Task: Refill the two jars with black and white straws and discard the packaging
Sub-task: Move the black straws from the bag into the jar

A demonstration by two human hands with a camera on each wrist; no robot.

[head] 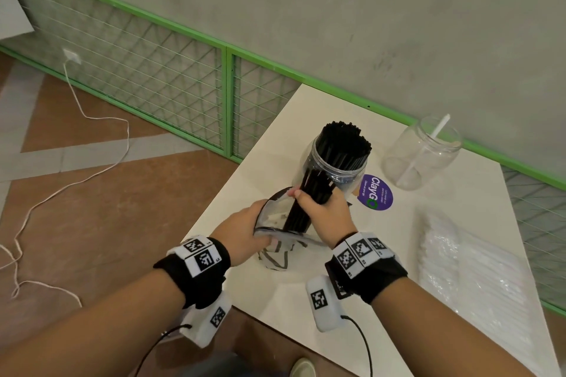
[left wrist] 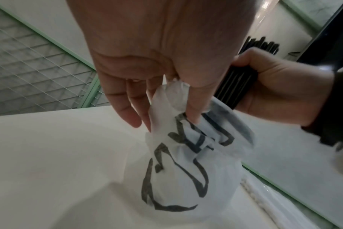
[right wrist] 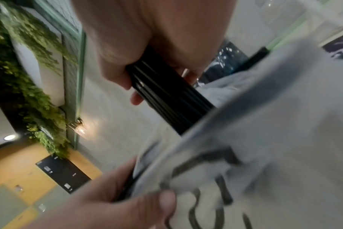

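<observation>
- Right hand (head: 324, 208): fingers curled tight round a bundle of black straws (head: 309, 193), gripped about mid-length; same clamp seen in right wrist view (right wrist: 147, 51) and left wrist view (left wrist: 280, 86).
- Bundle of black straws: lower ends inside a clear plastic bag (head: 275, 242) with black printed lettering; upper part rising toward the near jar.
- Left hand (head: 245, 232): pinching the open mouth of the clear plastic bag, thumb on one side, fingers on the other (left wrist: 194, 105); bag crumpled below the grip, its bottom on the white table (head: 269, 144).
- Near jar (head: 333, 168): clear, upright, packed with upright black straws standing well above the rim; just behind the right hand.
- Far jar (head: 422, 156): clear, upright, near the wall, holding a single white straw (head: 425, 150) leaning against the rim.
- Pack of white straws (head: 468, 269): lying flat in clear wrapping at the right side of the table, well apart from both hands.
- Purple sticker (head: 376, 193): on the tabletop between the two jars, just beside the near jar.
- White cable (head: 92, 162): trailing over the brown floor, left of the table.
</observation>
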